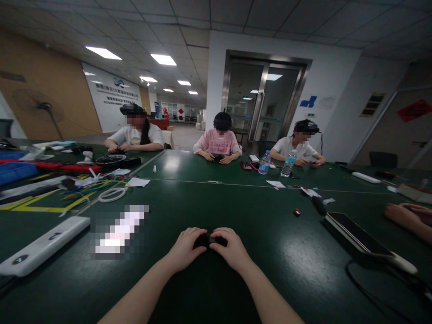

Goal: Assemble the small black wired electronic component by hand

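Observation:
A small black object [202, 241], whose kind I cannot make out, is between my hands low over the green table [216, 204]. My left hand [185, 247] is closed around its left end, thumb below and fingers on top. On the other end my right hand [232, 248] is closed in the same way. A narrow greyish part shows in the middle, between the fingertips. Most of the object is covered by the fingers, so whether it is one piece or two parts I cannot tell.
To my left lie a white power bank [43, 245], a blurred-out phone and coiled white cable [112, 194]. On the right are a dark-screened phone [359, 234], a small red item [296, 212] and water bottles [265, 163]. Several people sit around the table; another person's hands [408, 216] rest at right.

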`<action>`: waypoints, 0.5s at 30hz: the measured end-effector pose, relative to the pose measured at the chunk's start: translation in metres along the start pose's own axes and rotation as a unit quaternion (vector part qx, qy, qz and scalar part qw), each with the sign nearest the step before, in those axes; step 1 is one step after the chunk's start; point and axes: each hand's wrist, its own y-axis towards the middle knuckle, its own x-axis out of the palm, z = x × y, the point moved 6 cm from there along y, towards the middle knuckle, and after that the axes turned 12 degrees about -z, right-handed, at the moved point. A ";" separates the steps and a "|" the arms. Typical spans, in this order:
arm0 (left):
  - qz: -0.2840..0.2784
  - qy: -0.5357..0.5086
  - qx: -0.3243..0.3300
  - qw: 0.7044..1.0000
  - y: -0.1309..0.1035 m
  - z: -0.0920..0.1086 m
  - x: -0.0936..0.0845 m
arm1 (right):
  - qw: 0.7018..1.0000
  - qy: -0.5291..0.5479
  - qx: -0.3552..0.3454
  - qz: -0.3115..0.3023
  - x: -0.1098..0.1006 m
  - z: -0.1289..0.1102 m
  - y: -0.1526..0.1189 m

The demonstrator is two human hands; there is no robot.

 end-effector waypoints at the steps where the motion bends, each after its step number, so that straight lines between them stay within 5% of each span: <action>1: -0.002 -0.001 -0.001 1.000 0.000 0.000 0.000 | 1.000 0.013 0.000 0.005 -0.001 0.001 0.000; 8: -0.014 -0.008 -0.014 1.000 -0.001 0.002 -0.001 | 0.996 0.071 0.036 0.033 -0.011 0.011 -0.003; 15: -0.013 -0.002 -0.008 1.000 -0.001 0.004 -0.002 | 0.993 0.097 -0.014 0.061 -0.024 0.020 0.000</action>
